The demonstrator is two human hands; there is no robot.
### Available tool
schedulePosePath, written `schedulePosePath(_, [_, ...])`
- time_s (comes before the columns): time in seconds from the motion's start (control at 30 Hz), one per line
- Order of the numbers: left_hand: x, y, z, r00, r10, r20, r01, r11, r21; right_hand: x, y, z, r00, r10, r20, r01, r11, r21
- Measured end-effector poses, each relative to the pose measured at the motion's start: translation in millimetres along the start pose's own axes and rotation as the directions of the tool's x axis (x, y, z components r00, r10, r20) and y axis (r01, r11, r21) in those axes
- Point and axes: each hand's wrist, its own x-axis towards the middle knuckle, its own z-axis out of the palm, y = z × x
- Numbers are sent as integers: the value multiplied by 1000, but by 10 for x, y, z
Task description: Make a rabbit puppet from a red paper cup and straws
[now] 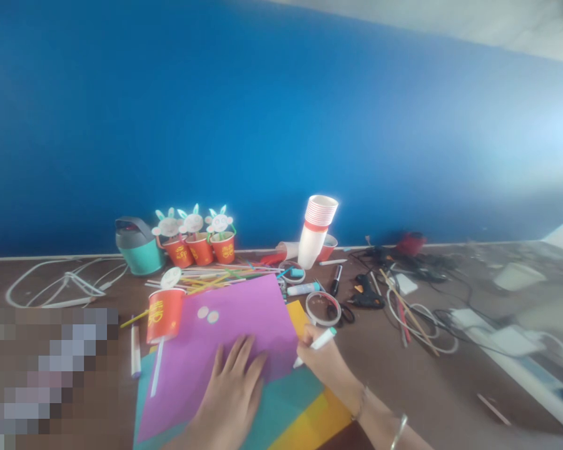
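A purple sheet of paper lies at the near edge of the brown bench, on top of a teal sheet and a yellow sheet that stick out below and to the right of it. It is flat, plain and matte, tilted so its far corner points toward the blue wall, and two small pale round cutouts sit near its far end. The left hand rests palm down on the purple sheet, fingers spread and flat, gripping nothing. The right hand is just off the sheet's right edge, fingers closed around a white marker with a green cap, its tip at the paper's edge. An orange paper cup beside the sheet's left corner bears a yellow printed mark, too blurred to read.
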Motion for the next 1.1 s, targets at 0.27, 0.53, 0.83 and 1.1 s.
schedulePosePath(0.27, [-16, -10, 33, 1000, 2, -18, -2, 1000, 2, -3, 12, 9, 1000, 0, -4, 0, 1000, 0])
schedulePosePath(0.53, [-1, -9, 15, 1000, 4, 13, -4, 1000, 6, 12, 22, 9, 999, -27, -16, 27, 999, -38])
schedulePosePath(0.83, [-5, -3, 11, 1000, -4, 3, 4, 1000, -10, 9, -2, 5, 999, -38, -37, 37, 999, -34])
schedulePosePath(1.1, [-24, -19, 51, 1000, 13, -13, -12, 1000, 18, 8, -5, 6, 1000, 1, -19, -1, 1000, 3])
